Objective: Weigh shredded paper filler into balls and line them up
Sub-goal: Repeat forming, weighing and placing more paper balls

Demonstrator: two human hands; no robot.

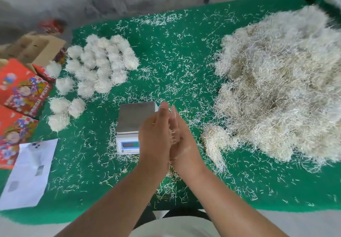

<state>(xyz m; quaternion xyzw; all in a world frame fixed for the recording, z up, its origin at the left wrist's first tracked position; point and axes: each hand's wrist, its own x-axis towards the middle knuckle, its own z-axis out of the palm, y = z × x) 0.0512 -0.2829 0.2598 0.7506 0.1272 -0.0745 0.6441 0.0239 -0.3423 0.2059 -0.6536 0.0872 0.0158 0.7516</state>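
Filler (173, 137) is pressed between flat palms — left hand (156, 135), right hand (181, 140), fingers straight — just in front of the scale (135, 117). Risk: loose strands may drop onto the mat (184, 61), making the portion underweight.

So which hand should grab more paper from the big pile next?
Probably the right hand: the big pile lies on its side. The left hand sits by the scale.
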